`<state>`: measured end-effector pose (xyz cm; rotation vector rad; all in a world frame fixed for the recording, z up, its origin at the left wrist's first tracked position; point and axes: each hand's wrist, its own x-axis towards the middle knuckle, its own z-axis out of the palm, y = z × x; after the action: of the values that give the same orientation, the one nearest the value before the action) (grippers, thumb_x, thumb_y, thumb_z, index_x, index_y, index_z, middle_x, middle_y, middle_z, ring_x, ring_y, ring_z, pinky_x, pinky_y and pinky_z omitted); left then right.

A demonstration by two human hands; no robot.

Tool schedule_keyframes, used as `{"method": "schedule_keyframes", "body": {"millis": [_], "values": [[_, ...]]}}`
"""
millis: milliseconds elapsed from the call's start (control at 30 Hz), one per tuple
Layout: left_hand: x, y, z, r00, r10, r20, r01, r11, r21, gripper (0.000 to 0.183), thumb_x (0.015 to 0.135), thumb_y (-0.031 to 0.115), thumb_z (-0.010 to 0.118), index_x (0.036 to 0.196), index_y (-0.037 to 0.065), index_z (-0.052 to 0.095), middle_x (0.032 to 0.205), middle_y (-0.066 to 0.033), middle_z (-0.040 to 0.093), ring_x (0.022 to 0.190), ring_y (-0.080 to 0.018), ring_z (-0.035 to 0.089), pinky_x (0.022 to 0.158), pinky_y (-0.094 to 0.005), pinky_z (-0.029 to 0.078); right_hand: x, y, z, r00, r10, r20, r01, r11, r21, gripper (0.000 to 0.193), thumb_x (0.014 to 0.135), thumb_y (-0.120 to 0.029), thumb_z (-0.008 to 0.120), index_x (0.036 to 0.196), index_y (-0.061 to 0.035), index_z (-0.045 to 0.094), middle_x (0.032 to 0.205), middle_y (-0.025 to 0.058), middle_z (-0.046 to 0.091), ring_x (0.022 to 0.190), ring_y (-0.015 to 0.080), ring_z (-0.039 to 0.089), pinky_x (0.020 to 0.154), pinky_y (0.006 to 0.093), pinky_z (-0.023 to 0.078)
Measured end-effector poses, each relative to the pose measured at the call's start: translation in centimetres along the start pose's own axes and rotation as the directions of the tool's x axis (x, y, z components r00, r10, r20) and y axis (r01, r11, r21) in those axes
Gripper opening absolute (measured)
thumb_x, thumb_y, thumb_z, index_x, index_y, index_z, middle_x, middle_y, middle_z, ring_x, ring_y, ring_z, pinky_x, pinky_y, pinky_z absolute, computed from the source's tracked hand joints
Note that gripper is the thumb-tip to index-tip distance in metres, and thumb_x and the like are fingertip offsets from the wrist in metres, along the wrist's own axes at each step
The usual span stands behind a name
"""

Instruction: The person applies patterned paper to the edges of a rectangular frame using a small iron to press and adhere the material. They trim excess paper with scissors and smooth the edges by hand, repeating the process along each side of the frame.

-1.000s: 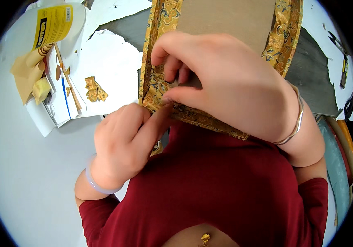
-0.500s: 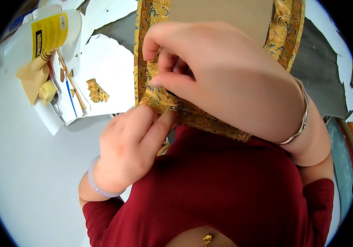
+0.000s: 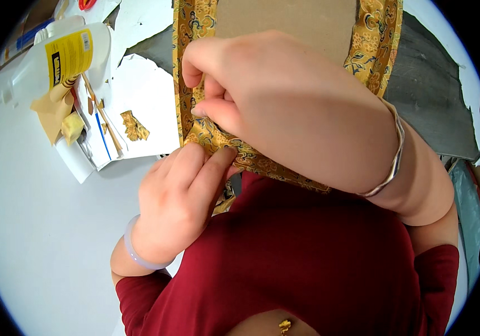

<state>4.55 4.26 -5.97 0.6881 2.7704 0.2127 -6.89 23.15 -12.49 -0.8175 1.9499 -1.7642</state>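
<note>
"What's on your feed?"

"From my end, the tray (image 3: 284, 22) sits top centre, its near edge by the red shirt (image 3: 307, 246). Brown base, gold patterned cloth (image 3: 209, 133) along the sides."

"Left hand?"

"The left hand (image 3: 172, 193) is on the near left corner, fingers pressed together over the cloth, thumb tucked mostly below, pinching that edge."

"And the right?"

"There's the change! A second ago I had the right hand's (image 3: 273, 84) thumb down at the corner, meeting the left index finger. Now it's up by the left side, clear of that finger. The fingers are bent, index apart from the thumb; the others are partly hidden, so I can't tell whether they hold anything."

"Anything else shifting?"

"My whole view. The tray lies further left in it, the bottle (image 3: 69, 59) lower, and a bit of something red (image 3: 87, 4) shows at the top. The scissors on the right have slipped out of sight. The gold scrap (image 3: 134, 126) still lies on the white paper (image 3: 153, 92)."
</note>
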Motion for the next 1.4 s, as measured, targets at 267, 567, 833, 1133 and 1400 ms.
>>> {"method": "schedule_keyframes", "body": {"millis": [267,567,833,1133,1400], "values": [[-0.7,0.1,0.2,0.998,0.056,-0.03,-0.055,0.998,0.027,0.036,0.079,0.01,0.079,0.114,0.007,0.077,0.081,-0.005,0.047,0.067,-0.0207,0.059,0.056,-0.035,0.047,-0.1,-0.8,-0.5,1.0,0.023,0.014,-0.023,1.0,-0.002,0.018,0.094,-0.009,0.077,0.105,-0.0003,0.065,0.078,0.0141,0.069,0.072,0.0348,0.068,0.066,0.0441,0.052],[-0.6,0.5,0.7,0.995,-0.039,-0.089,0.042,0.999,0.032,0.031,0.084,0.015,0.086,0.113,0.006,0.078,0.079,-0.0044,0.047,0.064,-0.0205,0.056,0.055,-0.0347,0.046,-0.3,-0.4,-0.5,0.999,0.047,0.013,-0.048,0.996,0.08,0.017,0.096,-0.01,0.075,0.105,-0.0009,0.065,0.077,0.0148,0.068,0.071,0.0362,0.067,0.065,0.0455,0.051],[-1.2,0.1,1.0,0.992,0.037,-0.122,-0.025,0.995,0.096,0.033,0.083,0.017,0.089,0.111,0.004,0.078,0.078,-0.0035,0.049,0.063,-0.0197,0.054,0.054,-0.034,0.045,-0.2,-0.9,-1.5,0.993,0.095,0.068,-0.1,0.992,0.081,0.016,0.097,-0.013,0.073,0.103,-0.0011,0.064,0.075,0.0161,0.065,0.07,0.0384,0.065,0.064,0.0471,0.05],[-0.7,0.2,0.2,0.998,-0.015,-0.061,0.022,0.993,0.116,0.034,0.084,0.02,0.091,0.111,0.004,0.079,0.077,-0.0025,0.051,0.063,-0.0183,0.055,0.054,-0.0334,0.044,-0.6,0.4,0.2,1.0,0.026,-0.013,-0.026,0.999,-0.037,0.016,0.093,-0.012,0.076,0.097,-0.002,0.064,0.08,0.0148,0.063,0.077,0.0374,0.065,0.07,0.0458,0.051],[-4.0,-1.0,2.7,0.937,-0.035,-0.348,0.077,0.991,0.107,0.034,0.077,0.012,0.096,0.108,0.007,0.085,0.071,0.002,0.046,0.059,-0.0137,0.049,0.049,-0.0293,0.037,-1.4,0.2,1.2,0.995,-0.081,0.052,0.095,0.913,-0.396,0.019,0.085,-0.01,0.081,0.091,-0.0034,0.065,0.091,0.0112,0.062,0.088,0.0335,0.066,0.08,0.0425,0.054]]}}
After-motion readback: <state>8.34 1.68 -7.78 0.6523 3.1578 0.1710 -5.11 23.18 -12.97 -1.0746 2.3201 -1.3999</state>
